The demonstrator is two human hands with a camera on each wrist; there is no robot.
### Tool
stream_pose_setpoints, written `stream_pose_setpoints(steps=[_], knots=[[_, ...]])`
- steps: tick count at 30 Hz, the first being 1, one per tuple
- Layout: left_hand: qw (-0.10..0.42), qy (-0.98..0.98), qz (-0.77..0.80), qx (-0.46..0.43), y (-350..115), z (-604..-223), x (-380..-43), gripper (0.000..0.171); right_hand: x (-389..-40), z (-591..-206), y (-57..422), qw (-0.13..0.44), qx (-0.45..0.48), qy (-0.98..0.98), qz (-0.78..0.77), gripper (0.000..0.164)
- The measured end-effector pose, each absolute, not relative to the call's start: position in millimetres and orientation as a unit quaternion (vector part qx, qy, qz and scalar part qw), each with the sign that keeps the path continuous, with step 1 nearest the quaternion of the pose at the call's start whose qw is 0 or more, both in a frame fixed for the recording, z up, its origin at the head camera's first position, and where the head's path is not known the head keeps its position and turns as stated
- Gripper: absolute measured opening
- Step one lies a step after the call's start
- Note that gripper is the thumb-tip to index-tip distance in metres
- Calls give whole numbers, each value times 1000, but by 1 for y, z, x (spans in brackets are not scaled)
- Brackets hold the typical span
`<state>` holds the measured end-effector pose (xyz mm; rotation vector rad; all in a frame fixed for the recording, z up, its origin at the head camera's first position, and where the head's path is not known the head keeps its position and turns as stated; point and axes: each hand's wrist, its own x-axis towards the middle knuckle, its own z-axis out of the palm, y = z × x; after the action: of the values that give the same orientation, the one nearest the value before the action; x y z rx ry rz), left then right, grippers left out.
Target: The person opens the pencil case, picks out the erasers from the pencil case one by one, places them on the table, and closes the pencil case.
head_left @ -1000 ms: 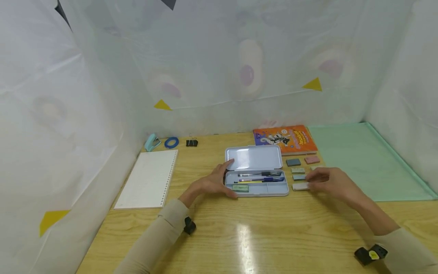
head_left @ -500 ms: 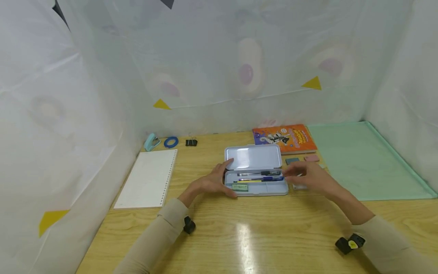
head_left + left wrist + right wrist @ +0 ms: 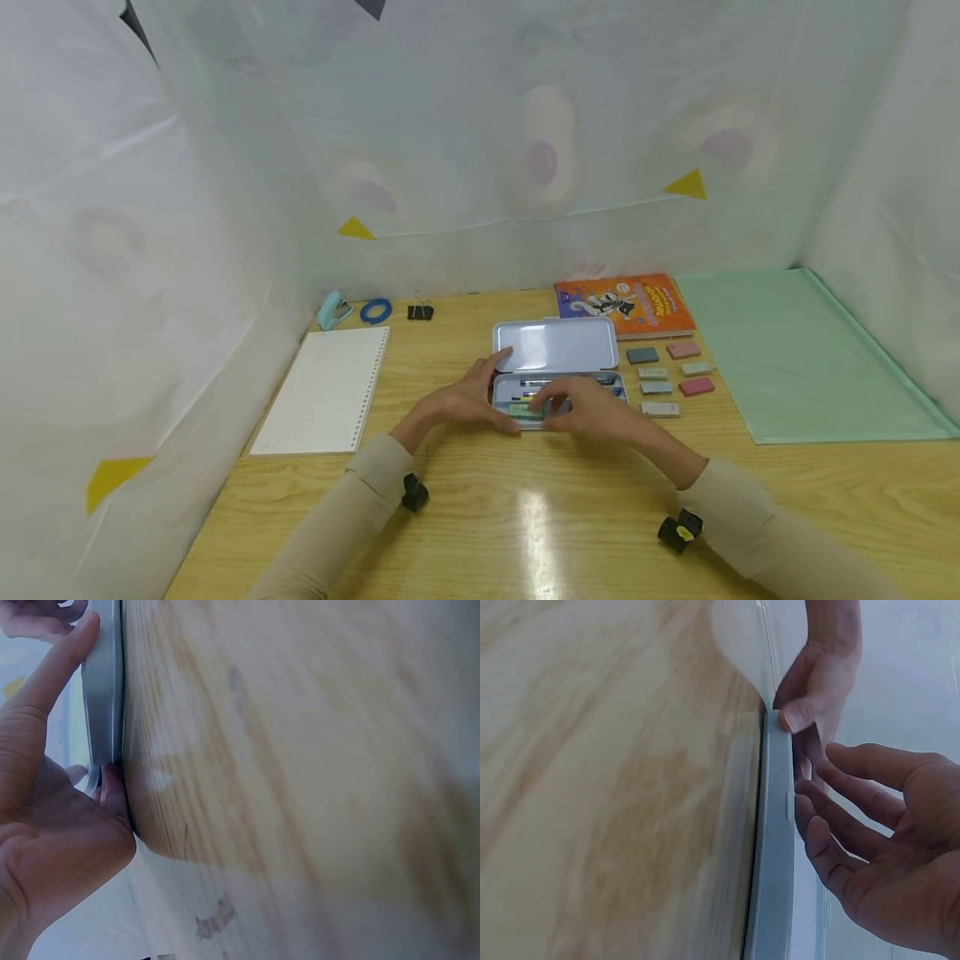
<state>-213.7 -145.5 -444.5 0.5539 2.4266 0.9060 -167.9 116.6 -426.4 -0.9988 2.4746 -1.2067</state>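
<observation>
A pale blue pencil case (image 3: 609, 414) lies unfolded on the table, with several pens (image 3: 615, 390) in its back part. My left hand (image 3: 468, 400) grips the case's left end, its thumb along the front edge and its other fingers back by the lid (image 3: 562, 346). In the left compartment sits a green eraser (image 3: 522, 411). Over the case reaches my right hand (image 3: 588, 407), fingertips at the eraser's right end. The right wrist view shows its bent fingers (image 3: 870, 799) spread apart at the case's rim, with nothing visible between them.
Several erasers, among them a white one (image 3: 660, 409) and a red one (image 3: 697, 387), lie right of the case. Behind them is an orange book (image 3: 652, 304); further right, a green mat (image 3: 810, 358). At left are a notebook (image 3: 322, 392), stapler (image 3: 332, 312), blue ring (image 3: 376, 311) and binder clip (image 3: 420, 312).
My right hand has moved left from the erasers beside the case to the green eraser inside it, uncovering the red and white ones. The left hand has stayed on the case.
</observation>
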Motion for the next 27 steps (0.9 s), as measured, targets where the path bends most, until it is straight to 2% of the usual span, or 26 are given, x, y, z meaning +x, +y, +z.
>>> stream_pose_setpoints(steps=[8,15,22,27], knots=[[244,887,332,208,-147,-447,-215,129,-163,-431,106,86,-345,851,-386,21],[241,889,330,205,-146,-447,-215,130,-165,-432,103,52,-297,874,-382,17],[243,891,325,206,-146,-445,-214,130,-162,-430,96,69,-296,873,-382,17],[242,889,330,205,-146,-444,-214,130,-160,-429,92,38,-268,902,-338,15]])
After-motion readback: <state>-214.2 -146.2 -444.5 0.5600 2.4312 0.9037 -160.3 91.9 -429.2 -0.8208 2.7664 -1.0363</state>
